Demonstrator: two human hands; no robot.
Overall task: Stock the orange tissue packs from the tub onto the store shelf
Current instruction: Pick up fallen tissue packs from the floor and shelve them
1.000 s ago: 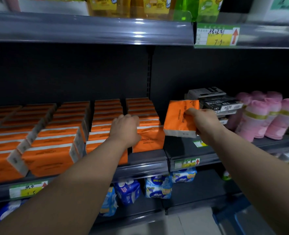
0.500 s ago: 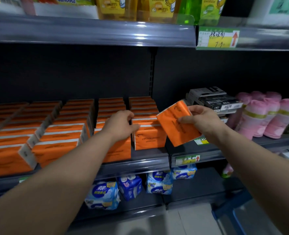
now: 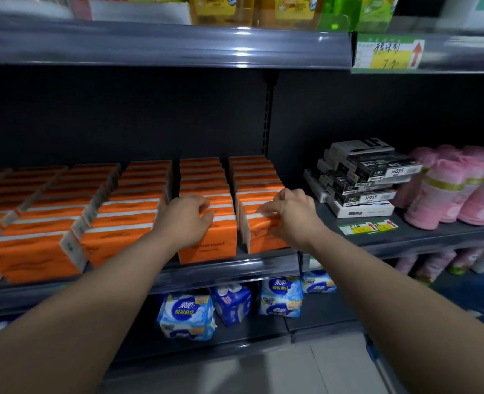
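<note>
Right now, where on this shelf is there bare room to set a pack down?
Free: the shelf strip in front of the black boxes and pink rolls, around the price tags. Crowded: orange tissue packs fill the left bay to its lip.

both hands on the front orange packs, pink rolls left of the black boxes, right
No: the head view shows the pink rolls right of the black boxes. The left hand and right hand are indeed on the front orange packs.
</note>
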